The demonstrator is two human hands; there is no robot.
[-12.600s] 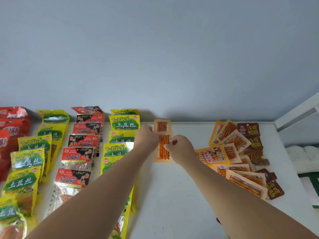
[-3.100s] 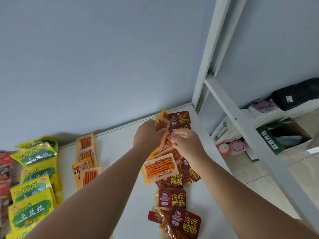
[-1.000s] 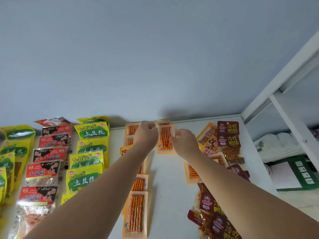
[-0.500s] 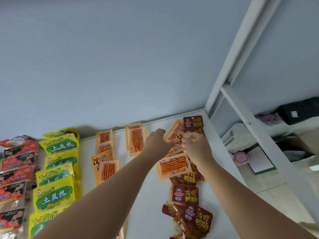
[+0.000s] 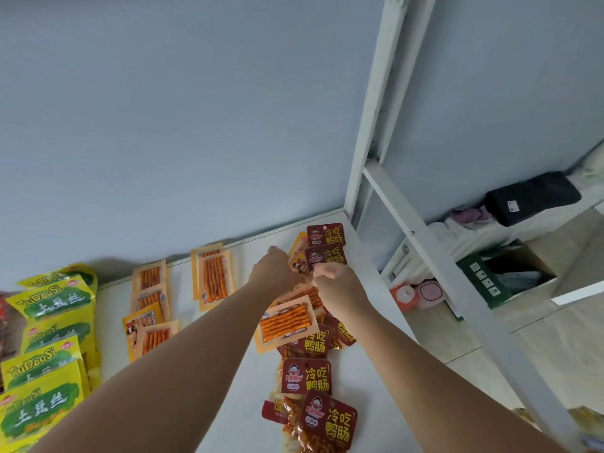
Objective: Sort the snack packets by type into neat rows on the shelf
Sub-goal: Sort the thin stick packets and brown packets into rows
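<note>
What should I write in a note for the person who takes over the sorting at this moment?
Hands: left hand and right hand both reach into the mixed pile at the right of the shelf; their grip is hidden.
Done: yellow-green packets in rows at left; orange stick packets in two short rows mid-shelf.
Left: separate the pile's orange packets from the dark red packets, then row them.

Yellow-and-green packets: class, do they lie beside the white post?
No, the yellow-and-green packets lie at the shelf's far left; dark red packets lie nearest the white post.
</note>
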